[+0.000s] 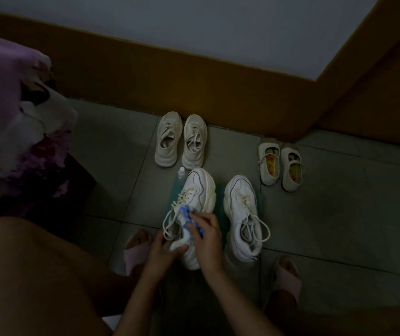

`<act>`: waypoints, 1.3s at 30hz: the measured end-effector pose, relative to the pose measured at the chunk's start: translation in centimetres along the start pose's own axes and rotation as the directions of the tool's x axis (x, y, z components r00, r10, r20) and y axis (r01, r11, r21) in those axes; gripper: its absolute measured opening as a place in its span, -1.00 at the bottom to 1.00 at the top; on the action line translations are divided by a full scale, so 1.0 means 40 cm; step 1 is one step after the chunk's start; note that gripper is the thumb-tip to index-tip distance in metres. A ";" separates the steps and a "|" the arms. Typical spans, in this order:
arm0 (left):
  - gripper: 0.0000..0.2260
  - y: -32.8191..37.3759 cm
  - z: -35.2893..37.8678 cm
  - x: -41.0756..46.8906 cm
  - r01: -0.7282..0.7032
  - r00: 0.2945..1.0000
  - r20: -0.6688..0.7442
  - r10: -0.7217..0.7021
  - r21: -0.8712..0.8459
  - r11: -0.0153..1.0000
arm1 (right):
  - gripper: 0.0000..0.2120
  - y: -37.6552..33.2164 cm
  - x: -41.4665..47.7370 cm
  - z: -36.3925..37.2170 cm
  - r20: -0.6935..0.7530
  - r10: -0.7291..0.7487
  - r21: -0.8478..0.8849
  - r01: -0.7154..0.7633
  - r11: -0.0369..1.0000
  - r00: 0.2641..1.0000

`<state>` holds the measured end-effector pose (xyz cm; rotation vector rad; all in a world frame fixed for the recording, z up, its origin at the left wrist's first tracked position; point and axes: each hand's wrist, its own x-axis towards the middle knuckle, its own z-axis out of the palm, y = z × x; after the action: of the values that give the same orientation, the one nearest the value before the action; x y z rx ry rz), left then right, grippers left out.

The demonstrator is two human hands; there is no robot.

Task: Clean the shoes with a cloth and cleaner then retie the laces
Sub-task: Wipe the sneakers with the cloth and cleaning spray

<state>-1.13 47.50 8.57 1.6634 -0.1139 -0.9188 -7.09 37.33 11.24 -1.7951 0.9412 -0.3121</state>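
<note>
Here our left hand grips the heel of the white shoe, thumb across the heel and fingers wrapped on its left side. Right hand holds the blue cloth, fingers clamped on it, pressing it on the shoe's collar by the tongue. The shoe is low between our pink slippers, toe pointing away. We can't tell whether it rests on the floor. Its laces hang loose over the left side. Other shoe stands just beside it on the right, untied too, untouched. Bottle of bluish cleaner sits just left of the held shoe's toe; touching or not, can't tell. Beige pair stands farther back by the baseboard, flats to the right. Bed at left.
</note>
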 end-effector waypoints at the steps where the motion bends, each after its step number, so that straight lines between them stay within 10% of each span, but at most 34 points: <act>1: -0.49 0.002 0.000 -0.001 0.007 1.000 0.001 -0.007 0.008 1.000 | -0.71 0.006 -0.004 -0.003 -0.009 0.001 -0.007 -0.001 1.000 1.000; 20: -0.47 0.023 0.014 -0.003 0.022 0.998 0.056 -0.024 0.043 0.999 | -0.80 0.080 -0.093 -0.002 -0.076 0.185 0.185 -0.169 0.968 0.980; 26: -0.14 0.026 0.047 -0.009 0.044 0.999 -0.023 -0.043 0.032 0.999 | -0.84 0.104 -0.097 -0.006 -0.121 0.208 0.191 -0.183 0.964 0.971; 39: -0.45 0.033 0.110 -0.031 0.055 0.995 -0.100 -0.027 0.284 0.957 | -0.83 0.159 -0.100 -0.016 -0.086 0.273 0.203 -0.252 0.946 0.958</act>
<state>-4.17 44.24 10.27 1.9825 -0.1537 -0.8834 -12.99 38.79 6.79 -1.4696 1.1769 -0.3242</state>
